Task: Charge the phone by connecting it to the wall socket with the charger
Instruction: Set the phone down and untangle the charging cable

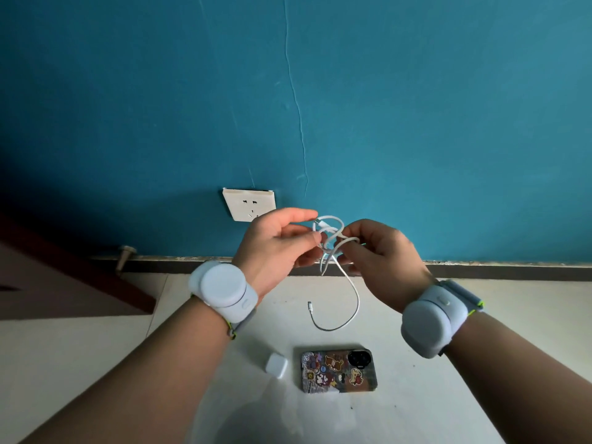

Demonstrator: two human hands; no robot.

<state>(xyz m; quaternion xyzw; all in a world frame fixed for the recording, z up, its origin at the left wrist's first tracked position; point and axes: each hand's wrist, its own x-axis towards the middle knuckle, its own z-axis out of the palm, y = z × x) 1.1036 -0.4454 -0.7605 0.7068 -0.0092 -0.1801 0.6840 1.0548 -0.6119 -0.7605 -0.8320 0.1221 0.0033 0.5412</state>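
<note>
Against the blue wall, just above the dark skirting, both hands are raised with a white charging cable (pixel 330 233) bunched in loops between them. Left hand (pixel 282 248) has its fingers curled round the coil from one side, thumb stretched out over the top; right hand (pixel 381 257) pinches the loops from the other side with bent fingers. One plug end shows inside the bundle near the left thumb, and a long strand hangs down from the hands, curving back up so that its free connector (pixel 309 305) dangles above the floor (pixel 448 395) — whether it touches the tiles I cannot tell. White wall socket (pixel 250 204) sits on the wall just left of the hands, nothing plugged into it. Down on the pale floor lies the phone (pixel 339 370), face down, its case covered in cartoon stickers, and just to its left, not touching, the small white charger block (pixel 276 365). Each wrist wears a grey-white band unit — left wristband (pixel 222 288), right wristband (pixel 431 325). A reddish-brown door (pixel 64 277) edge stands at the left, with a doorstop (pixel 123 256) by the skirting.
</note>
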